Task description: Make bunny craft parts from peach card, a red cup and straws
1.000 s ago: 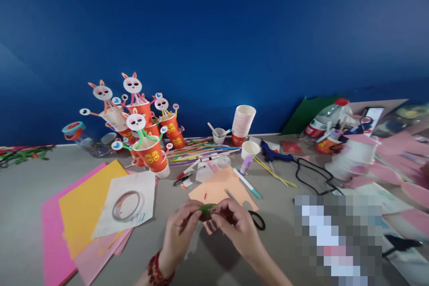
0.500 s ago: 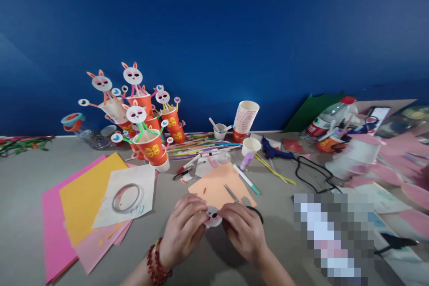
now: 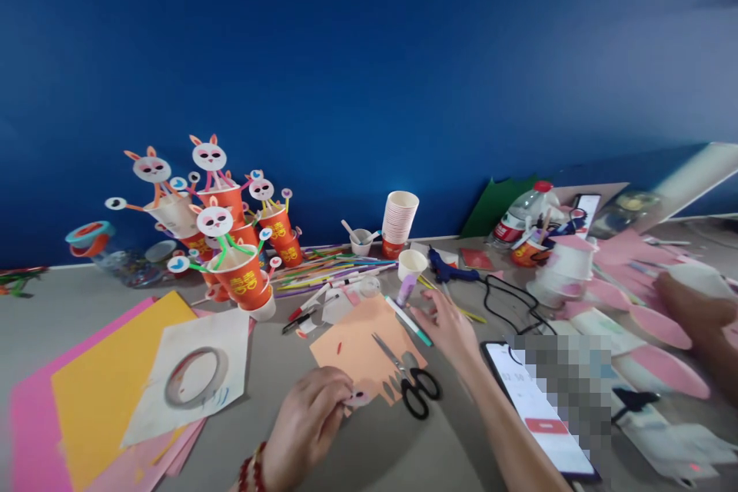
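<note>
So the big change here: half a second ago both hands were on the little paper face (image 3: 358,397), and now the right hand (image 3: 453,327) has let go and swung out over the table, up by the purple tube (image 3: 405,290) and the teal-capped marker (image 3: 410,320). Its fingers are loosely spread and I don't see anything in them. The left hand (image 3: 311,419) has the face by itself, fingers pinching its left side, down by the near edge of the orange paper (image 3: 363,338). My read is that handling the face is on pause, with one hand parking it while the other's free to get something. The black-handled scissors (image 3: 402,370) are out in plain sight too, where the right hand used to cover part of them. Hard-to-see stuff: the fingers hide a good chunk of the face, so I only get one dark eye and can't tell about ears. Can't tell if the right thumb actually touches the marker either. A pixelated patch eats into the phone (image 3: 527,400), and someone else's hand (image 3: 695,304) over on the right is kinda blurry.
</note>
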Tool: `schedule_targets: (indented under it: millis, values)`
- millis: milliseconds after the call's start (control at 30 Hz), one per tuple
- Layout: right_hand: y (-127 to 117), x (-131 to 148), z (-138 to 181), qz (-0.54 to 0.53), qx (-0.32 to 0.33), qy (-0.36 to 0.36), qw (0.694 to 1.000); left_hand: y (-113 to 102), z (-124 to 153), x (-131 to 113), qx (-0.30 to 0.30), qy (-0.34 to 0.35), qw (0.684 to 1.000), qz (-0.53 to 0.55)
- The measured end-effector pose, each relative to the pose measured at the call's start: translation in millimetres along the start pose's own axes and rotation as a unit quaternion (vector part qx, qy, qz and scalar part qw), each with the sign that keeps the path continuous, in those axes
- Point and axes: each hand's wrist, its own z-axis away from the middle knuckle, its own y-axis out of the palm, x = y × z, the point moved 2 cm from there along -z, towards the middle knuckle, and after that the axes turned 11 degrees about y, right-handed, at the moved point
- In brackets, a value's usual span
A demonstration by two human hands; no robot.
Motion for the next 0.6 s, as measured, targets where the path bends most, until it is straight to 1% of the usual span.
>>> schedule_targets:
  millis: [67, 133, 167, 233, 300, 367, 433, 500, 533, 567, 600]
  values:
    - [9, 5, -9, -0.016, 0.010, -0.004, 1.000, 5, 2, 5, -0.009, -0.078, 0.996, 0.030]
    - [18, 9, -16, -0.024, 0.022, -0.014, 0.999, 11, 6, 15, -0.026, -0.186, 0.982, 0.030]
    - [21, 11, -19, -0.029, 0.026, -0.020, 0.999, 13, 9, 20, -0.029, -0.221, 0.975, 0.006]
    - [23, 13, -23, -0.036, 0.026, -0.028, 0.999, 17, 12, 29, -0.028, -0.248, 0.967, -0.044]
    - [19, 14, -25, -0.040, 0.013, -0.035, 0.999, 17, 13, 35, -0.017, -0.250, 0.962, -0.111]
    - [12, 18, -21, -0.055, 0.003, -0.053, 0.997, 15, 13, 38, 0.007, -0.245, 0.952, -0.183]
    - [7, 23, -9, -0.093, 0.021, -0.083, 0.992, 12, 13, 38, 0.032, -0.248, 0.939, -0.237]
    - [5, 30, 11, -0.131, 0.061, -0.105, 0.984, 7, 15, 34, 0.039, -0.248, 0.932, -0.261]
    - [6, 34, 23, -0.140, 0.080, -0.112, 0.981, 3, 14, 30, 0.033, -0.236, 0.934, -0.266]
    - [8, 38, 37, -0.159, 0.117, -0.115, 0.973, -2, 13, 25, 0.025, -0.216, 0.939, -0.268]
    - [12, 43, 50, -0.184, 0.168, -0.121, 0.961, -7, 10, 19, 0.019, -0.183, 0.946, -0.268]
